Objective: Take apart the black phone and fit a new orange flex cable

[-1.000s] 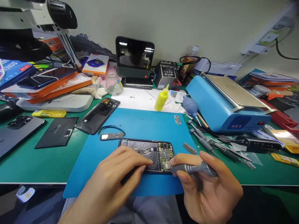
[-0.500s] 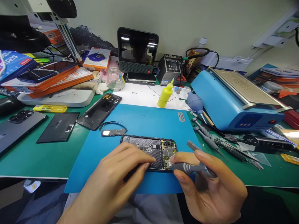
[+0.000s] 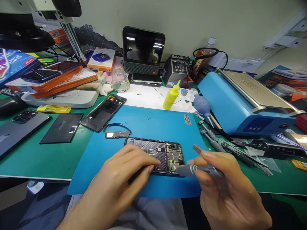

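An opened smartphone lies on the blue mat, its black ridged inner panel, ribbon cable and circuit board exposed at the right end. My left hand is closed over its near left part, holding it, with thumb and forefinger close together. In my right hand is a grey screwdriver, held almost level with its front end over the board's lower right corner; the tip is hidden or blurred. A flat metal piece sticks out past the forefinger of that hand; its kind is unclear. Beyond the phone lies a small speaker-like module.
A phone back cover, a thin black panel and a grey phone lie leftward. A yellow bottle, blower and blue heating plate machine stand beyond. Tools crowd the right.
My right hand has shifted a little rightward, and its thumb and fingers sit farther back on the screwdriver. The left hand stays on the phone. The whole view has moved slightly.
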The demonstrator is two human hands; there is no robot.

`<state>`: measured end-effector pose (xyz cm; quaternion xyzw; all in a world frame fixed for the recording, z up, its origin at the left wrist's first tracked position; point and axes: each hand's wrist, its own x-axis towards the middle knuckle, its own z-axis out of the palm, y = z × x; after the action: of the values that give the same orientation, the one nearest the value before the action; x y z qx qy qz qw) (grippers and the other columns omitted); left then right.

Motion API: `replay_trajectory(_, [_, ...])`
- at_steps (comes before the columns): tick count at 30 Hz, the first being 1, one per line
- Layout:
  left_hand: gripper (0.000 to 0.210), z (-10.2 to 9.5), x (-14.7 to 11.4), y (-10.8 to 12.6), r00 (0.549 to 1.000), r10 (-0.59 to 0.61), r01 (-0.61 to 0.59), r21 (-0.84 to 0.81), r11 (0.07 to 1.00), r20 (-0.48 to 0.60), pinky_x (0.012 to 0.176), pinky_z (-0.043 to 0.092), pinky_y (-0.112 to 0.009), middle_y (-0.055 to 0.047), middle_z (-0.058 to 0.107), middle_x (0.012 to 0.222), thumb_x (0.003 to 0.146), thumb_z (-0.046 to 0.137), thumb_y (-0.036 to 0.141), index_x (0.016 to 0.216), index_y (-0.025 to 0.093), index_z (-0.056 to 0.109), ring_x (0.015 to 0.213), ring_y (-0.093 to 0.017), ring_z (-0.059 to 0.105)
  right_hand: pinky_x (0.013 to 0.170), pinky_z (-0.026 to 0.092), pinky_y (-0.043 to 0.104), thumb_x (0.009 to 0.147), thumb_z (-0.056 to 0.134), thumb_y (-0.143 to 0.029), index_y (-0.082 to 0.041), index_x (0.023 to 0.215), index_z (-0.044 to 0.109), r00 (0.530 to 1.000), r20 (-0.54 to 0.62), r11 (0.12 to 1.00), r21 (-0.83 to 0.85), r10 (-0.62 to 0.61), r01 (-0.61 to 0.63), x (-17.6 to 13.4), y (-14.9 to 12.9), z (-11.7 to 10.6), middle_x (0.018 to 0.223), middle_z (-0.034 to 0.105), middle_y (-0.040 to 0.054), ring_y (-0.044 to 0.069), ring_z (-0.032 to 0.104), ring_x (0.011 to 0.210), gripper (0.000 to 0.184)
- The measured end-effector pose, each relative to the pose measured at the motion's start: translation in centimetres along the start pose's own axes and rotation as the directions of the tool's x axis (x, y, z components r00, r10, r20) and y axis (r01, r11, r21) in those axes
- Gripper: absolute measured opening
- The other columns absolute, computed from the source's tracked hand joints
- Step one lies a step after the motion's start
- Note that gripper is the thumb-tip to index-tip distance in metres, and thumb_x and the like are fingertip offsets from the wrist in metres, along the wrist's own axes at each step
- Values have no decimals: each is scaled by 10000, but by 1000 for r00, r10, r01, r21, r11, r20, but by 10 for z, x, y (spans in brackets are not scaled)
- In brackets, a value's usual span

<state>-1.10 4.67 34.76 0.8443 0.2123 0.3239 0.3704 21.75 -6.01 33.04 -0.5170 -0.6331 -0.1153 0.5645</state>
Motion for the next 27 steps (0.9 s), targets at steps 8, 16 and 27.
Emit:
replay_trajectory(8, [218, 1, 0, 0, 1000, -6, 6, 23, 1000, 6, 959, 563, -136, 86, 841, 1122, 1165, 633, 125, 1232, 288, 760, 1071, -84, 723, 922, 701, 477, 1062, 696, -56, -237, 1577, 727, 993, 83, 996, 40, -89, 85, 11, -3, 1, 1130, 849, 50, 233, 815, 955, 546])
replay_trajectory(16, [215, 1, 0, 0, 1000, -11, 11, 30, 999, 4, 956, 566, -137, 78, 841, 1126, 1168, 629, 126, 1233, 283, 761, 1071, -85, 720, 927, 665, 481, 1073, 722, -87, -238, 1549, 741, 994, 98, 995, 94, -45, 36, 13, -1, 0, 1156, 858, 51, 252, 804, 1004, 499])
replay_trajectory(27, [185, 3, -2, -1, 1000, -6, 6, 44, 999, 10, 981, 547, -150, 79, 828, 1140, 1179, 650, 178, 1271, 310, 741, 1096, -87, 712, 819, 642, 459, 1081, 685, -84, -234, 1484, 759, 990, 134, 993, 117, -43, 27, 17, 1, -1, 1094, 860, 60, 257, 783, 963, 436])
